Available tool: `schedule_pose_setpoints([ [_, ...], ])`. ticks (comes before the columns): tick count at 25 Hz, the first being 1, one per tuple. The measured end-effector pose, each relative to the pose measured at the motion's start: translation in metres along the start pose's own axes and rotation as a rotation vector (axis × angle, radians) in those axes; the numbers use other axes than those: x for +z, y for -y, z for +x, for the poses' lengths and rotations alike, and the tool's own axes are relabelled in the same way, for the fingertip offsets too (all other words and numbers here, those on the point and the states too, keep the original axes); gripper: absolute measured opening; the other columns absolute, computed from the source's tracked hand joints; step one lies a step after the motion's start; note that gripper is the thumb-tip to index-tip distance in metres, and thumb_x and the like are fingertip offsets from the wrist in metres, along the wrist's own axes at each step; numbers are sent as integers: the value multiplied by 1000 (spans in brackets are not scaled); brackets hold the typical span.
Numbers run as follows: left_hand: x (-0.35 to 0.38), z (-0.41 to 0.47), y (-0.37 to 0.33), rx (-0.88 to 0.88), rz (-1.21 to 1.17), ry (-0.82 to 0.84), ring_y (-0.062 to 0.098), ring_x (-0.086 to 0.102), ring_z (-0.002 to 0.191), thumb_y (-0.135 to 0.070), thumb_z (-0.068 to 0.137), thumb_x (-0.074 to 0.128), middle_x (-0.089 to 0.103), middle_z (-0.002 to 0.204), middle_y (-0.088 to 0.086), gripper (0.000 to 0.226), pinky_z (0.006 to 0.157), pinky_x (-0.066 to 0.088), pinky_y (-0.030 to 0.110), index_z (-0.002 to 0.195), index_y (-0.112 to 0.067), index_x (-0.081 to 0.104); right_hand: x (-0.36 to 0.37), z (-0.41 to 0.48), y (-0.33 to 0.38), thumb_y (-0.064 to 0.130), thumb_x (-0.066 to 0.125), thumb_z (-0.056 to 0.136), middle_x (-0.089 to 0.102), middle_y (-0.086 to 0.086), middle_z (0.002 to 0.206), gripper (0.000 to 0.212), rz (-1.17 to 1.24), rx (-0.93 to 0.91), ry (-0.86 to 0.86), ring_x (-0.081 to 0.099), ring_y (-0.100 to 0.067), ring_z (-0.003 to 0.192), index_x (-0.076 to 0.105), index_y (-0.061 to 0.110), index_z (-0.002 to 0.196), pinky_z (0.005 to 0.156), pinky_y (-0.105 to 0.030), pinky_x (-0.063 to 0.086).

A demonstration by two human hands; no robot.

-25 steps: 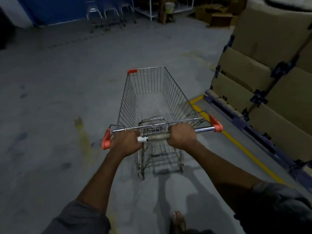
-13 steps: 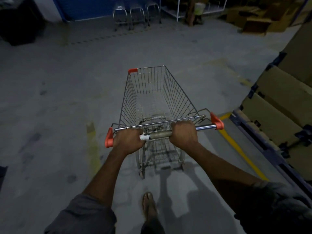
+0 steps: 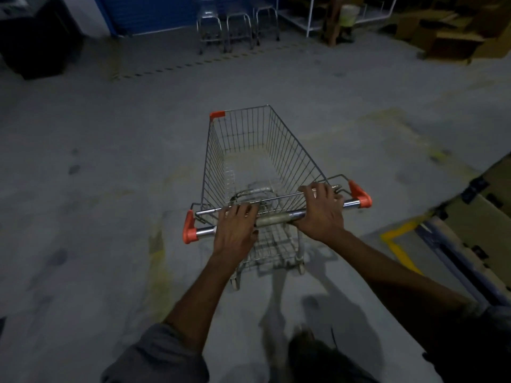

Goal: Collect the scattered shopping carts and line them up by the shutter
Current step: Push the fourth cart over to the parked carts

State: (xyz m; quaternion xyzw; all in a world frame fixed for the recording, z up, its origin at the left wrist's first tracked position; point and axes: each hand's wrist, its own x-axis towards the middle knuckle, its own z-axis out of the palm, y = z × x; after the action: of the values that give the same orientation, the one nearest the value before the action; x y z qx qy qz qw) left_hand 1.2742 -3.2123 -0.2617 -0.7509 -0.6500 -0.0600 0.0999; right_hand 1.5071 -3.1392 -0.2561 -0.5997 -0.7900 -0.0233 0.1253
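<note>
An empty wire shopping cart (image 3: 262, 161) with orange corner caps stands on the grey floor straight ahead of me. My left hand (image 3: 237, 228) lies on the left part of its handle bar (image 3: 279, 218), fingers stretched forward over the bar. My right hand (image 3: 320, 208) rests on the right part, fingers spread and reaching the wire flap behind the bar. Far ahead, three more carts (image 3: 237, 29) stand side by side in front of the blue shutter (image 3: 154, 12).
Stacked cardboard boxes on a blue pallet (image 3: 481, 222) sit close on my right, edged by a yellow floor line (image 3: 398, 244). More boxes (image 3: 448, 37) and a white rack (image 3: 309, 17) are at the far right. A dark bulky object (image 3: 36, 42) stands far left.
The cart and I have rolled closer to the shutter and past the pallet. Both hands, fists round the handle before, now have their fingers stretched out over it.
</note>
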Motion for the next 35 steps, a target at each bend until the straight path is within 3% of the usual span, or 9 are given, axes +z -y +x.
schedule_pose_setpoints([
  [3,30,70,25,-82,8,-67,26,58,106,-38,70,78,62,119,2,65,94,40,43,129,-24,56,33,86,-3,50,76,70,60,-3,113,51,-119,-27,-38,53,-28,106,62,22,110,90,-47,41],
  [8,64,203,81,-238,18,-75,32,65,76,-30,66,78,68,85,6,35,67,47,37,97,-18,68,64,247,-1,33,80,64,65,-4,62,24,-192,-136,42,63,-26,58,64,18,73,65,-33,44],
  [12,84,294,133,-293,15,-56,34,62,77,-18,64,76,65,83,7,28,67,44,40,89,-16,65,86,361,18,26,69,77,68,-5,71,11,-190,-153,137,66,-27,69,65,18,82,75,-36,45],
  [15,104,360,174,-319,31,-71,35,60,77,-14,67,72,63,81,9,23,70,42,42,87,-15,62,109,437,32,28,75,74,67,-5,68,16,-226,-130,125,64,-27,68,65,18,79,75,-37,44],
  [20,125,480,252,-413,77,77,33,64,53,-33,64,74,65,60,10,22,53,47,31,68,-13,67,128,581,54,42,66,81,68,1,75,20,-203,-252,244,65,-22,70,66,22,80,71,-32,44],
  [23,138,560,304,-457,75,213,32,69,63,-45,68,68,70,67,8,33,58,51,31,73,-13,73,141,673,69,41,62,83,70,-3,85,24,-195,-278,234,68,-25,79,68,18,87,72,-32,48],
  [27,155,671,380,-394,-16,262,29,72,90,-52,73,61,75,94,8,45,76,54,33,93,-15,75,170,793,91,36,64,82,73,-8,92,26,-211,-292,202,71,-29,86,71,13,92,75,-33,50],
  [30,169,750,437,-352,-84,347,30,70,96,-55,74,62,74,103,10,48,81,54,35,100,-16,75,193,880,108,29,65,79,73,-9,85,20,-203,-272,210,72,-31,79,70,11,85,72,-34,51],
  [35,209,870,523,-360,-67,281,31,71,92,-47,76,63,75,97,10,39,79,54,35,95,-14,75,251,1029,134,19,77,63,60,-6,54,19,-180,-267,113,59,-24,48,59,13,58,59,-31,36],
])
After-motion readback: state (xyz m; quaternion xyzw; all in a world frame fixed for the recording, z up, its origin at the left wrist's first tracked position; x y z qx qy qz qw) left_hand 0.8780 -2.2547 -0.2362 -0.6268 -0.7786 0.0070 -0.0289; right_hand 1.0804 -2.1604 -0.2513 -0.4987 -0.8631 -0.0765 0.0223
